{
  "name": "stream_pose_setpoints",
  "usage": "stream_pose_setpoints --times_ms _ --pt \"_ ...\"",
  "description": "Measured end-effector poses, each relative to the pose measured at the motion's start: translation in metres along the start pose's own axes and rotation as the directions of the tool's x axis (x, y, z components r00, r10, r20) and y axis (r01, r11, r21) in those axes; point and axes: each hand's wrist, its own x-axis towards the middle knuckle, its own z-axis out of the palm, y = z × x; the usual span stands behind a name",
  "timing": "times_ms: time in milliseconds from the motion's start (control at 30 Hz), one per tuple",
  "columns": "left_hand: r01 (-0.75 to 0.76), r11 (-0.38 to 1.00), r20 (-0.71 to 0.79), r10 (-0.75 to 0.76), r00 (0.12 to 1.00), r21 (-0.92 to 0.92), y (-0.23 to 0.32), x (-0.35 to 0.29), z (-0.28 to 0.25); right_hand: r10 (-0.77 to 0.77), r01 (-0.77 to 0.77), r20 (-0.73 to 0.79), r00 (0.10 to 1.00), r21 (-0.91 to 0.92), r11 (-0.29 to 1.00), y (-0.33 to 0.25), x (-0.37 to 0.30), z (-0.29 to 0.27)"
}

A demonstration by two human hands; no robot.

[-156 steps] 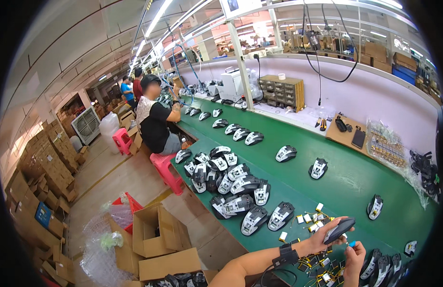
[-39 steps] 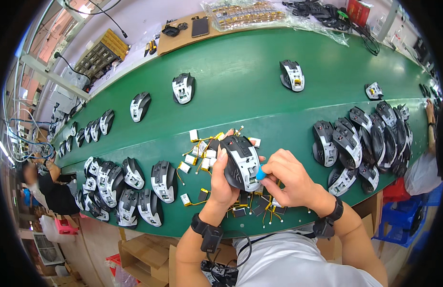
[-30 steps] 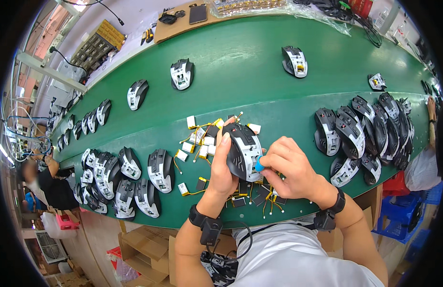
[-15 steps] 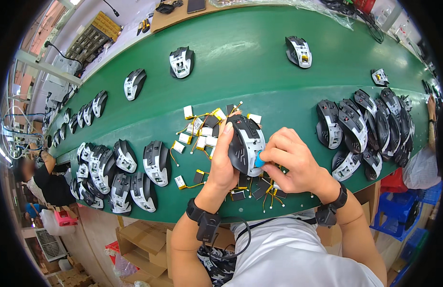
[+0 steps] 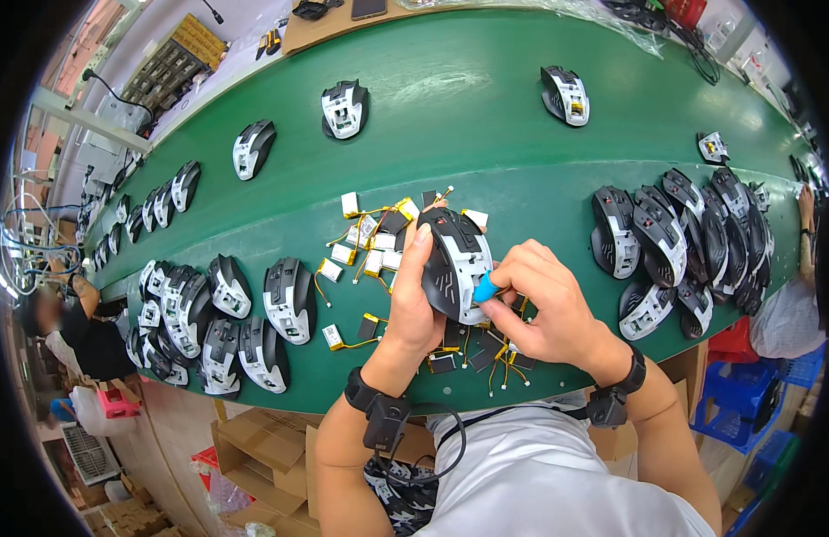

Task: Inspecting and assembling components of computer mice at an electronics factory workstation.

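My left hand (image 5: pixel 414 300) grips a black and white computer mouse (image 5: pixel 456 259) from its left side and holds it tilted above the bench. The white inner frame shows an opening. At the lower right of that mouse my right hand (image 5: pixel 544 309) has its fingers curled in, thumb near the shell's edge. A blue cover (image 5: pixel 486 286), like a finger cot, sits on a fingertip against the frame. Whatever may be pinched there is hidden. Small silver and yellow battery packs (image 5: pixel 374 262) with thin wires lie beyond and beneath my hands.
Part-built mice (image 5: pixel 289 300) are grouped at the left, more mice (image 5: pixel 658 234) at the right. Others (image 5: pixel 345 109) stand spaced along the green far strip (image 5: pixel 450 63). Cardboard boxes (image 5: pixel 262 438) are under the front edge. Another person (image 5: pixel 88 331) is at the far left.
My right hand's blue-tipped finger has tipped up slightly on the mouse, showing more of its blue cover. The mice on the far strip have shifted a little to the right.
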Motion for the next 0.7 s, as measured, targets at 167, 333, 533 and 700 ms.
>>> stream_pose_setpoints --times_ms 167,333,533,700 --pt "-0.01 1.0 0.005 0.01 1.0 -0.01 -0.003 0.002 -0.003 0.055 -0.061 -0.045 0.997 -0.14 0.988 -0.008 0.0 -0.002" --pt "-0.04 0.997 -0.01 0.04 0.999 0.067 -0.001 0.001 0.002 0.099 -0.112 -0.086 0.991 -0.155 0.982 -0.005 -0.001 -0.004" --pt "-0.064 0.995 -0.032 0.067 0.997 0.078 0.003 -0.001 0.007 0.23 -0.233 -0.097 0.968 -0.031 0.972 -0.001 -0.001 -0.005" --pt "-0.044 0.997 -0.029 0.046 0.999 0.061 0.002 0.0 0.009 0.31 -0.309 0.008 0.951 0.078 0.948 0.003 -0.001 -0.011"
